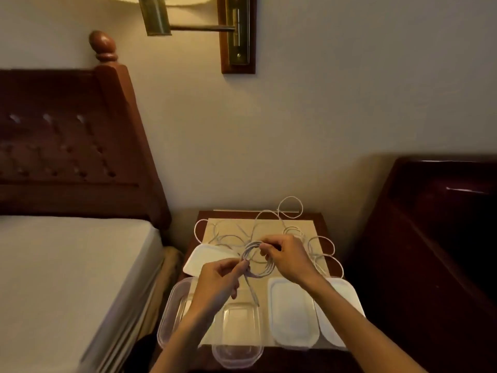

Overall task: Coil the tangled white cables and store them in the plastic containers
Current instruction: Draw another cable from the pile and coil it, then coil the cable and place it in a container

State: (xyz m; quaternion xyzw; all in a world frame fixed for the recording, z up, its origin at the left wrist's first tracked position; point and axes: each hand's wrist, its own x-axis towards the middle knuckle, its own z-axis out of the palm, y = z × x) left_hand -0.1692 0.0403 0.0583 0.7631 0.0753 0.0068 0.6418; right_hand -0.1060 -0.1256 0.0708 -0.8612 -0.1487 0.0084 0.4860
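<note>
**Half-wound white cable held above the table, boxes waiting below**

Both hands up over a small dark wooden table point(320, 219), working one cable.

- Coil point(255, 262): thin white round cord, several turns bunched into a rough ring, hanging in the air between the two hands. Matte, slightly greyish in the warm light.
- Left hand point(220, 281): fingers and thumb curled, pinching the near-left side of the ring. A straight tail point(251, 290) of cord drops from this pinch toward the person, its tip over a clear box.
- Right hand point(287, 259): fingers curled round the far-right side of the ring, thumb closed on the strands.
- Loose cable point(290, 211): beyond the hands, a tangle of open loops sprawls over a pale tan mat point(309, 230); one loop stands up against the wall, others spill off to the right of the right hand and past the mat's left edge.

Containers, all rounded rectangles:
- Clear plastic box point(239, 335) below the left wrist, glossy, see-through.
- A second clear box point(169, 313) left of the left forearm, partly hidden by it.
- White lid point(293, 316) under the right forearm, flat, matte, with another white piece point(347, 300) overlapped to its right.
- White lid point(204, 257) beyond the left hand.

Left of the table, a bed point(67, 265) with carved reddish headboard point(67, 146). Brass wall lamp point(161, 20) overhead.
</note>
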